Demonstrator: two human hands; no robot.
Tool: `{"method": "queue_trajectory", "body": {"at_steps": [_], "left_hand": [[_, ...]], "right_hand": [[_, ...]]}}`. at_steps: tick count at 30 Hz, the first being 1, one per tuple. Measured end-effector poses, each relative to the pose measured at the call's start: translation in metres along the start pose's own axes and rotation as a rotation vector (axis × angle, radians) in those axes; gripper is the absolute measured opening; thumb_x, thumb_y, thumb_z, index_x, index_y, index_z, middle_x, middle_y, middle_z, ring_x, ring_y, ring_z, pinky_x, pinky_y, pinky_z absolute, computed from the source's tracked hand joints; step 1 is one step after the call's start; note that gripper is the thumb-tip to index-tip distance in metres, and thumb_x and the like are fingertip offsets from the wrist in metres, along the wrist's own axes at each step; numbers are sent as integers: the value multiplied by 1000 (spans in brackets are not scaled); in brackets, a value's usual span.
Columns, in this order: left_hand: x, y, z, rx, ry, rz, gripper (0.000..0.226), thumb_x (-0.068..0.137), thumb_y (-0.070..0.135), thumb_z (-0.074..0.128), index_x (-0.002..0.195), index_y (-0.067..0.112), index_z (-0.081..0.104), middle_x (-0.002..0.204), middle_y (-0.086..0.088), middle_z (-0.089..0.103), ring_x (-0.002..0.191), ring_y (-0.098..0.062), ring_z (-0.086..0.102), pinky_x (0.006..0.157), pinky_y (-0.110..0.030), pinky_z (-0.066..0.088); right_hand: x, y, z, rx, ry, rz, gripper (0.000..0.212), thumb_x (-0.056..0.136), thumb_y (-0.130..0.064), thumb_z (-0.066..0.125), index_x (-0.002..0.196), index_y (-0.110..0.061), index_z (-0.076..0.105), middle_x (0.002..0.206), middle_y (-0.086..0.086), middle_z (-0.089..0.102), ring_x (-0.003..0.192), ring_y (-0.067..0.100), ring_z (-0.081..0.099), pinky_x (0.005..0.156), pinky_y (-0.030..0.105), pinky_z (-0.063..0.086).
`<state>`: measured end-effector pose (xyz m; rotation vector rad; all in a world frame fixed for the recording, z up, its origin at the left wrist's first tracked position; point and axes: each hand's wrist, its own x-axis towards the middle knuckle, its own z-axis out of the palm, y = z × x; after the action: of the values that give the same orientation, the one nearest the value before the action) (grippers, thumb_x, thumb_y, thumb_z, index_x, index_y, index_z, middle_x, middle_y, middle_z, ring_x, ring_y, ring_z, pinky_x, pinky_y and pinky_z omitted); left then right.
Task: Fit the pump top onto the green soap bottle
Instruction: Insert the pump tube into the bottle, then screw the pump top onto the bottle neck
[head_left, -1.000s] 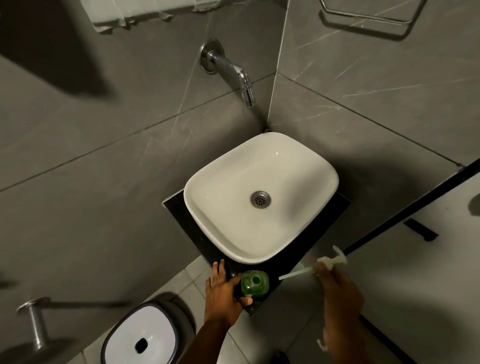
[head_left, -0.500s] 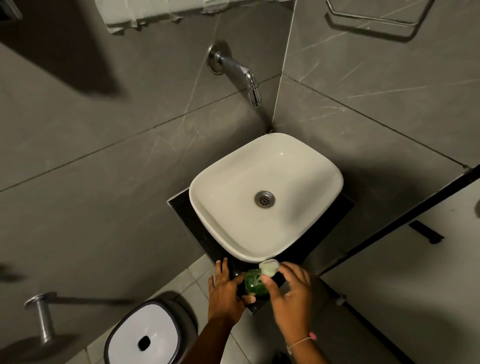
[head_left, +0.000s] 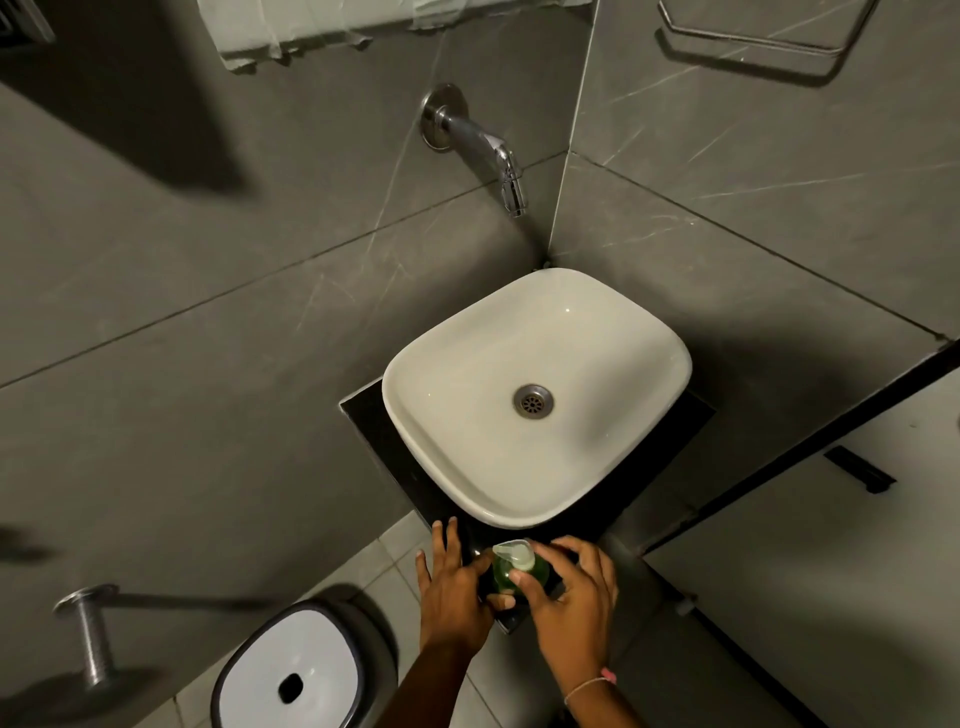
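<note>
The right hand (head_left: 569, 597) grips the pump top (head_left: 515, 552) between thumb and fingertips, seating it on the neck of the green soap bottle (head_left: 519, 571), which the left hand (head_left: 451, 582) clasps from the side on the black counter (head_left: 395, 441) just short of the white sink (head_left: 597, 332). Next, I judge, comes pressing down and twisting to lock the threads. A second ago the pump was held well off to the right, tube dangling; now it sits over the bottle.

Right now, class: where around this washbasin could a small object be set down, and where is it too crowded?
Crowded: the dark counter's front corner, where the left hand and right hand grip the green soap bottle and pump top. Free: the white basin's bowl around the drain, and the waste bin's lid.
</note>
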<state>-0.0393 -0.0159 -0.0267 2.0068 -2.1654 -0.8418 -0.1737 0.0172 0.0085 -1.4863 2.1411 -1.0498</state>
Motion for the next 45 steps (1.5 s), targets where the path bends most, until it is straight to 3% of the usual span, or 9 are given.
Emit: {"method": "queue_trajectory", "body": {"at_steps": [4, 10, 13, 17, 24, 29, 34, 40, 45], "left_hand": [[0, 1, 0, 40, -7, -5, 53, 82, 35, 68, 132, 40, 50, 163, -6, -9, 146, -28, -23, 121, -56, 0], [-1, 1, -1, 34, -8, -6, 50, 82, 31, 67, 129, 40, 52, 163, -7, -8, 146, -29, -23, 121, -55, -2], [-1, 1, -1, 25, 0, 0, 50, 81, 31, 67, 129, 38, 53, 163, -7, -8, 147, -28, -22, 121, -55, -4], [0, 0, 0, 11, 7, -9, 41, 81, 34, 68, 121, 35, 59, 163, -6, -6, 147, -27, -22, 122, -53, -4], [1, -2, 3, 27, 17, 12, 47, 80, 36, 68, 126, 36, 56, 163, -6, -5, 147, -27, -21, 121, -55, -4], [2, -4, 5, 55, 25, 13, 42, 79, 35, 69, 120, 36, 59, 163, -4, -4, 147, -27, -21, 121, -53, -5], [3, -5, 7, 50, 30, 25, 46, 80, 42, 68, 125, 34, 58, 163, -4, -5, 145, -24, -26, 121, -52, -6], [4, -8, 8, 55, 31, 38, 44, 82, 37, 67, 125, 36, 56, 163, -4, -6, 138, -19, -34, 121, -52, -8], [6, -10, 9, 43, 35, 44, 49, 79, 47, 68, 125, 36, 57, 163, -3, -5, 141, -19, -31, 120, -51, -9]], "right_hand": [[2, -4, 8, -16, 15, 104, 37, 49, -37, 91, 73, -27, 64, 93, -8, 58, 101, 23, 50, 83, 33, 34], [-6, -1, 8, 58, 16, 26, 43, 58, -51, 81, 98, -38, 71, 106, -19, 53, 109, 11, 42, 92, 37, 39], [1, -2, 9, 130, 42, 74, 34, 55, -31, 90, 86, -30, 77, 104, -16, 59, 109, 14, 44, 91, 44, 46], [4, -7, 13, 149, 45, 103, 40, 49, -41, 88, 74, -24, 61, 91, -8, 57, 96, 18, 47, 78, 43, 48], [6, 9, 11, 158, -41, 22, 36, 56, -38, 84, 89, -27, 74, 107, -24, 55, 119, 20, 43, 95, 28, 35], [16, 0, 7, 99, -115, 50, 41, 49, -42, 86, 76, -24, 62, 96, -11, 57, 107, 19, 47, 86, 39, 48], [14, 9, 0, 118, -129, -69, 42, 57, -45, 78, 99, -39, 72, 110, -24, 54, 122, 17, 42, 102, 37, 36], [18, -1, 6, 70, -105, 51, 53, 43, -58, 81, 74, -21, 60, 90, -7, 59, 99, 20, 49, 82, 39, 46], [15, 12, 2, 73, -158, -86, 51, 59, -40, 83, 103, -56, 63, 116, -29, 55, 127, 13, 40, 104, 49, 33]]}}
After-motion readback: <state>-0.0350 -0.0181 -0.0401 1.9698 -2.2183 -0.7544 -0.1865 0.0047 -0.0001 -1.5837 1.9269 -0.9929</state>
